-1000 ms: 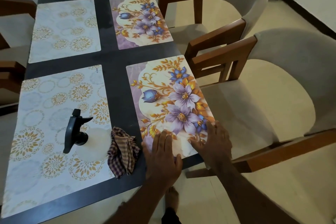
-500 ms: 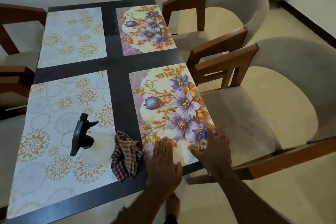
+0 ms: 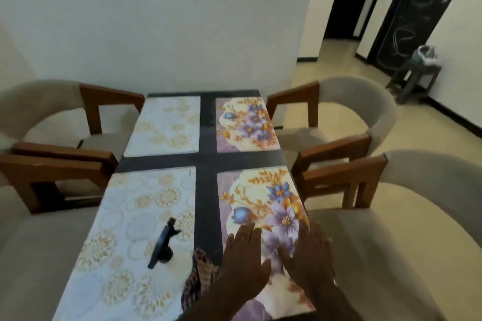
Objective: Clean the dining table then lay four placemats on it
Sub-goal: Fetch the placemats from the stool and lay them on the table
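While the dark dining table (image 3: 207, 159) looks fully laid, the person's left hand (image 3: 242, 266) and right hand (image 3: 310, 260) press flat on the purple-and-gold floral placemat (image 3: 266, 198), fingers straight and spread, gripping nothing. That mat lies to the right of the white spray bottle with a black trigger (image 3: 163, 247), across a bare dark strip, and its long axis runs straight away from the fingertips. Between the bottle and the left hand sits a crumpled brown checked cloth (image 3: 202, 271). The left hand is nearer the bottle. The right hand rests farther from it, by the mat's outer edge. Any final squaring-up would likely be a push forward along that axis.
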